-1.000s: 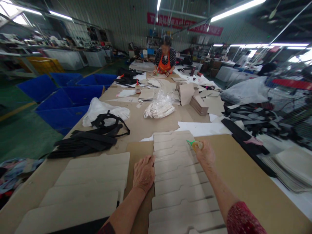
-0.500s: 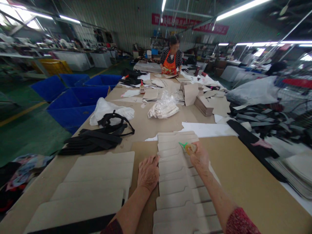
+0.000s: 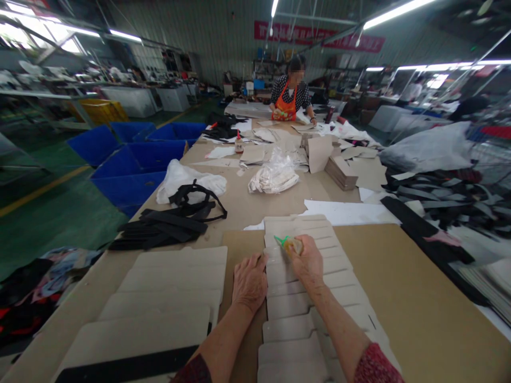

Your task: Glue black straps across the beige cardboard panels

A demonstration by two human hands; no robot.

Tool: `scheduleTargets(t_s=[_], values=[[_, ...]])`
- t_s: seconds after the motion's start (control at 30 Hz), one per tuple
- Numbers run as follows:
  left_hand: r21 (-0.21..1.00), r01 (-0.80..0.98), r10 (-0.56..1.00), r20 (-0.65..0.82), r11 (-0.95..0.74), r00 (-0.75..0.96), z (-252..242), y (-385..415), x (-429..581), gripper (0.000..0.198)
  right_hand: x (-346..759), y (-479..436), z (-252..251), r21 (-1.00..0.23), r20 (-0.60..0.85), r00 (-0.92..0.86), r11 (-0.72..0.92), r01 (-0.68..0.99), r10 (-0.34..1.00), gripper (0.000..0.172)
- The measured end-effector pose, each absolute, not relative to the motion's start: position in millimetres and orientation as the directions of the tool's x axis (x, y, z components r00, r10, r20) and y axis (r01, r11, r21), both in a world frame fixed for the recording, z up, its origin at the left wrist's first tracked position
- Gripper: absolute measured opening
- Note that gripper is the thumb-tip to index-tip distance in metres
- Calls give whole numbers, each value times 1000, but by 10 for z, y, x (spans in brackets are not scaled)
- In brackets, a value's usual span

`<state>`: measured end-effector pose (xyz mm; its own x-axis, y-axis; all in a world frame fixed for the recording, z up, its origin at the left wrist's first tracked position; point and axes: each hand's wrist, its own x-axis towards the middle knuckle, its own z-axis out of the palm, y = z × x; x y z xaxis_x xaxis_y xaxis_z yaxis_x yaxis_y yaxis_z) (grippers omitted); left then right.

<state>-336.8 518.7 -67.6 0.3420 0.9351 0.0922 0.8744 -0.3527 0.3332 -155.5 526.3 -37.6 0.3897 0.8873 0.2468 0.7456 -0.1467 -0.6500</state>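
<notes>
A row of overlapping beige cardboard panels (image 3: 287, 332) runs away from me down the table. My right hand (image 3: 309, 260) is wrapped round a small glue bottle (image 3: 294, 246) with a green nozzle, tilted so its tip points left over the panels near the far end. My left hand (image 3: 250, 282) lies flat at the left edge of the row, fingertips touching it, holding nothing. To its left, more beige panels (image 3: 171, 271) overlap, with a black strip (image 3: 131, 366) across the nearest one.
Black strips (image 3: 163, 226) lie at the left, a plastic bag of pale pieces (image 3: 273, 178) ahead. Stacked cardboard (image 3: 341, 173) stands beyond. Blue bins (image 3: 128, 175) flank the table. A co-worker in an orange apron (image 3: 285, 103) stands at the far end. Dark strips (image 3: 435, 186) are heaped right.
My right hand has moved left across the panels with the glue bottle. My left hand stays at the row's edge. The view has shifted slightly, and the co-worker's arm has reached outward.
</notes>
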Motion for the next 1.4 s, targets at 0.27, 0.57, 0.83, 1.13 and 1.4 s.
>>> scheduleTargets(t_s=[0.27, 0.57, 0.83, 1.13, 1.4], values=[[322, 881, 937, 74, -347, 342, -637, 5187, -3362, 51, -1803, 5221, -387, -736, 207, 397, -125, 665, 894, 17], [313, 882, 936, 107, -351, 335, -707, 5202, -3370, 54, -788, 5369, -404, -821, 302, 754, -243, 516, 583, 28], [317, 878, 933, 110, -360, 343, -682, 5208, -3374, 53, -175, 5441, -364, -657, 341, 756, -434, 617, 559, 19], [312, 882, 935, 99, -354, 340, -659, 5210, -3360, 52, -173, 5479, -433, -531, 295, 715, -513, 675, 634, 20], [327, 876, 935, 115, -354, 335, -697, 5210, -3370, 52, -279, 5520, -400, -489, 261, 651, -483, 726, 713, 18]])
